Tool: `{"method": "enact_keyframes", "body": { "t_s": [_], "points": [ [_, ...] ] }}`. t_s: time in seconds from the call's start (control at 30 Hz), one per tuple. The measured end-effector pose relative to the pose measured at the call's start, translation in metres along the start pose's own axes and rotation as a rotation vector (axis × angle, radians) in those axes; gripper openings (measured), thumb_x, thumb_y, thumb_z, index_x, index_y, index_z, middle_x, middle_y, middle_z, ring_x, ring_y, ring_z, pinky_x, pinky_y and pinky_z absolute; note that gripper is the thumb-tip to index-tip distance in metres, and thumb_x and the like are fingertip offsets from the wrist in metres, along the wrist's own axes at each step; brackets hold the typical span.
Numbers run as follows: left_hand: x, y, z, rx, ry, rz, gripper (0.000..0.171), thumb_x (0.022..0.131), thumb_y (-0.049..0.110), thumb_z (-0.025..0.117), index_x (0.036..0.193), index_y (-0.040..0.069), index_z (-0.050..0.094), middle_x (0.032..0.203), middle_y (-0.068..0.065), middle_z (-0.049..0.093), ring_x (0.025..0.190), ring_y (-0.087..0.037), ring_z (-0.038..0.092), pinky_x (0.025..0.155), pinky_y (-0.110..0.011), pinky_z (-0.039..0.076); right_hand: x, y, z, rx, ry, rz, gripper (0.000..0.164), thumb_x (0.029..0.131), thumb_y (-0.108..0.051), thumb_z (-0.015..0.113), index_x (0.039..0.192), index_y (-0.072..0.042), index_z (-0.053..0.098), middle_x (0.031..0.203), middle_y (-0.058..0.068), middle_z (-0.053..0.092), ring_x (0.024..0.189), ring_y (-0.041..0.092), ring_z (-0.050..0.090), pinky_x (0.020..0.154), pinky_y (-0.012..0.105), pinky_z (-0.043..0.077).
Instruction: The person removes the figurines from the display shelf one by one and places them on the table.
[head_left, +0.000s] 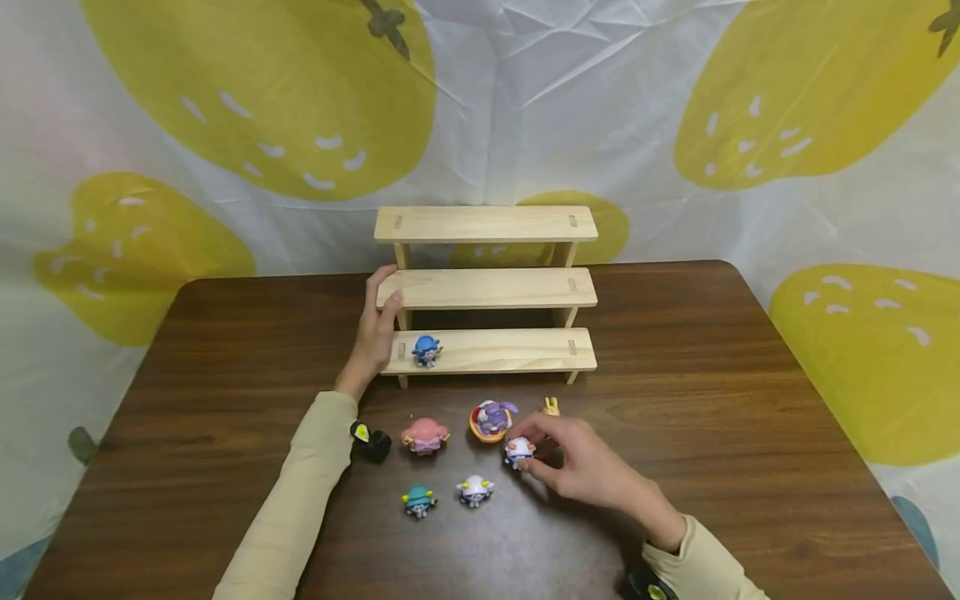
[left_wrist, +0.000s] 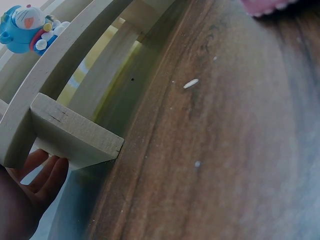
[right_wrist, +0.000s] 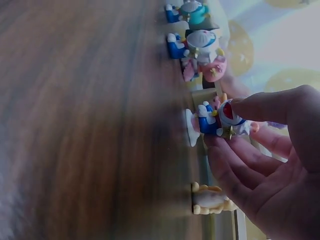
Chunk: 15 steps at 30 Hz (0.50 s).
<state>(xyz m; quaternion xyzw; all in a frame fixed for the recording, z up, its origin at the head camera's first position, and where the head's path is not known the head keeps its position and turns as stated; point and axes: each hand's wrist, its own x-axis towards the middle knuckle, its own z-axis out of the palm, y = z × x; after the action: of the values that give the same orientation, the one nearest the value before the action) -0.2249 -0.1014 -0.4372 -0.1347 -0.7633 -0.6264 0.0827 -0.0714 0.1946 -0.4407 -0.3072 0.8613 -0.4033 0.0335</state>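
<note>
A three-tier wooden display stand point(head_left: 487, 287) stands at the back of the table. My left hand point(head_left: 374, 333) holds its left end at the middle tier, the thumb on top; in the left wrist view fingers point(left_wrist: 52, 180) show beside the wooden leg point(left_wrist: 75, 135). On the lowest tier, near the left end, sits a blue-hatted figurine point(head_left: 427, 351). My right hand point(head_left: 581, 462) pinches a small figurine with a white hat point(head_left: 519, 452) between thumb and fingers, just in front of a purple figurine in an orange-rimmed bowl point(head_left: 492, 419). In the right wrist view that held figurine point(right_wrist: 220, 117) looks upright against the table.
Also on the table are a pink figurine point(head_left: 425, 436), a green-hatted figurine point(head_left: 418, 501), a white-hatted figurine with yellow knobs point(head_left: 475, 491) and a yellow rabbit-eared figurine point(head_left: 551, 407), partly behind my right hand. A fruit-print cloth point(head_left: 480, 108) hangs behind the table.
</note>
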Motion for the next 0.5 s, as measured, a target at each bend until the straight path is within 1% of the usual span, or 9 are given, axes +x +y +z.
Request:
{"method": "enact_keyframes", "body": {
  "t_s": [0.17, 0.3, 0.5],
  "points": [
    [-0.0004, 0.0000, -0.0004, 0.000, 0.004, 0.007, 0.048, 0.107, 0.016, 0.038, 0.152, 0.005, 0.031, 0.161, -0.020, 0.029, 0.145, -0.036, 0.032, 0.120, -0.053, 0.023, -0.0005, 0.0010, 0.0044, 0.021, -0.031, -0.001, 0.031, 0.083, -0.003, 0.077, 0.111, -0.013, 0.068, 0.100, -0.004, 0.074, 0.088, 0.006, 0.067, 0.078, 0.029, 0.058],
    [-0.0004, 0.0008, -0.0003, 0.007, -0.001, 0.014, 0.048, 0.107, 0.017, 0.038, 0.153, 0.004, 0.031, 0.162, -0.020, 0.028, 0.145, -0.035, 0.032, 0.120, -0.053, 0.024, -0.0006, 0.0024, 0.0071, 0.017, -0.050, -0.016, 0.031, 0.082, -0.003, 0.077, 0.110, -0.012, 0.068, 0.104, -0.002, 0.074, 0.090, 0.006, 0.068, 0.079, 0.028, 0.057],
    [-0.0007, 0.0022, -0.0002, 0.015, -0.001, 0.017, 0.048, 0.106, 0.016, 0.038, 0.152, 0.002, 0.031, 0.161, -0.020, 0.029, 0.144, -0.035, 0.033, 0.120, -0.053, 0.024, 0.0000, 0.0021, 0.0096, -0.004, -0.077, -0.013, 0.029, 0.083, -0.006, 0.077, 0.111, -0.010, 0.068, 0.110, 0.001, 0.073, 0.091, 0.005, 0.067, 0.080, 0.028, 0.057]
  ]
}}
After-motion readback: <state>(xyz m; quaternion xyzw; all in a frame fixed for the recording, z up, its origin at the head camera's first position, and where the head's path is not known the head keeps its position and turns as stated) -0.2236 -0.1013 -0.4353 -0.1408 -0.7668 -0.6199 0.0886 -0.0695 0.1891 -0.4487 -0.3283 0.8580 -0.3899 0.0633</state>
